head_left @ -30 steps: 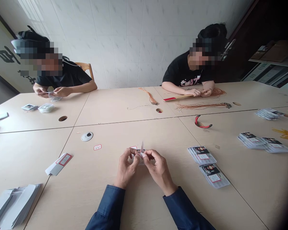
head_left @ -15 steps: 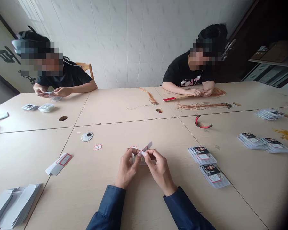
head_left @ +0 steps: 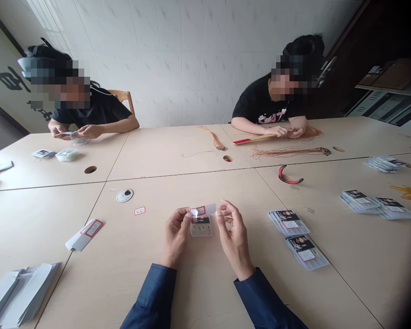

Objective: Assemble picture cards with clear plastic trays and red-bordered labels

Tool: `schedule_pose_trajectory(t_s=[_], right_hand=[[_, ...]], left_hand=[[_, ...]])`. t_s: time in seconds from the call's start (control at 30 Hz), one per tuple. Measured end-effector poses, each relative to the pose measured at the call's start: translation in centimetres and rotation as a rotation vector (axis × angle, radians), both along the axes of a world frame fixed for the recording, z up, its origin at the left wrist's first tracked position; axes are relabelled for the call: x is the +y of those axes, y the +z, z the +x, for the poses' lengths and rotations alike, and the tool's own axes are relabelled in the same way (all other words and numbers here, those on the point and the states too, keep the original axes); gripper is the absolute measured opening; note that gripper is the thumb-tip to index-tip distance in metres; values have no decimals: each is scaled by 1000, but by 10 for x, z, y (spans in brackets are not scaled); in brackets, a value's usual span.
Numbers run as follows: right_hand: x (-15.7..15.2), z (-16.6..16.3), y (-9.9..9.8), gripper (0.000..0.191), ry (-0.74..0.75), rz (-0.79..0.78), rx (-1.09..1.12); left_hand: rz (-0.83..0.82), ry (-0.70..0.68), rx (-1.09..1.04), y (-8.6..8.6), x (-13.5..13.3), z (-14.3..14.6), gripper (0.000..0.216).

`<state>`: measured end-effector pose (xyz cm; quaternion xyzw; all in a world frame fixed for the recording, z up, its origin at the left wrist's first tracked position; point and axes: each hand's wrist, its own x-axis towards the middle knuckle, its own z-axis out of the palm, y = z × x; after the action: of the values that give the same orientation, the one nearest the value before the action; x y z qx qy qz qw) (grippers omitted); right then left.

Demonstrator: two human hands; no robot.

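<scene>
Between thumb and fingers, my left hand [head_left: 176, 233] pinches the left end of a white label strip [head_left: 210, 209] bearing a red-bordered sticker. My right hand [head_left: 233, 233] is just off the strip's right end, its fingers apart and nothing visible in them. Under the strip lies a small clear plastic box [head_left: 201, 230] with a dark printed card and small pieces in its compartments; the strip and my left fingers hide part of its upper side. A loose red-bordered sticker [head_left: 139, 210] lies on the table to the left.
Stacked boxes with red-bordered labels [head_left: 306, 253] lie to the right. At left are cut label strips [head_left: 85, 234] and a pile of white strips [head_left: 27, 294]. Red-handled pliers [head_left: 287, 179] stand in a table hole. Two people work across the table, one beside orange cords [head_left: 291, 151].
My hands have moved apart. The right hand has let go of the strip and shifted right; the strip now lies flatter across, uncovering more of the box.
</scene>
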<state>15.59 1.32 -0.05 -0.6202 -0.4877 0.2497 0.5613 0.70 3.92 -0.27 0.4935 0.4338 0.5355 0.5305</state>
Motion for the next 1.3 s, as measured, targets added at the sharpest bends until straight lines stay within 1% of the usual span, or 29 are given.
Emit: schedule_pose_trajectory(t_s=[0.03,0.07,0.13,0.2,0.27,0.33,0.37,0.43,0.5,0.53,0.6,0.67,0.77,0.83,0.87,0.93,1.0,1.07,1.17,1.3], right_hand=[[1,1,1,50,3,-5,10],[1,1,1,51,36,-19,39],[2,1,3,42,152,-53,130],[2,1,4,34,222,-67,210],[3,2,4,31,173,-51,275],[5,4,4,29,64,-30,366],[7,5,3,28,16,-28,423],[9,8,3,28,-44,-48,537],[10,10,3,28,-79,-77,620],[11,11,3,28,-87,-86,644],[12,11,3,28,-103,-93,660],[12,11,3,28,-112,-95,646],[11,11,-1,28,-130,-85,616],[11,12,-4,31,-141,-71,585],[12,12,-5,33,-141,-65,566],[12,12,-8,38,-132,-65,537],[12,12,-8,40,-116,-73,531],[13,11,-8,41,-101,-79,542],[13,10,-7,40,-88,-80,556],[12,9,-6,39,-76,-93,554]], left_hand=[[-10,2,-23,0,1,0,27],[-15,-4,-30,0,1,-1,27],[-10,-28,5,0,1,-1,26],[18,-30,115,2,0,-1,24],[101,10,287,4,-2,-3,22],[231,32,491,5,-4,-8,26],[295,19,593,4,-4,-10,33],[388,-49,777,1,-4,-15,53],[440,-118,918,-5,-4,-18,70],[460,-143,968,-8,-3,-18,73],[493,-164,1029,-12,-2,-18,68],[505,-148,1037,-13,-1,-17,58],[477,-120,949,-10,0,-18,55],[425,-82,817,-7,1,-18,54],[377,-61,721,-6,1,-19,53],[251,-47,454,-3,1,-18,55],[121,-72,154,0,2,-16,62],[30,-79,-64,4,2,-13,70],[-52,-42,-189,9,3,-11,76],[-83,-48,-260,11,3,-12,70]])
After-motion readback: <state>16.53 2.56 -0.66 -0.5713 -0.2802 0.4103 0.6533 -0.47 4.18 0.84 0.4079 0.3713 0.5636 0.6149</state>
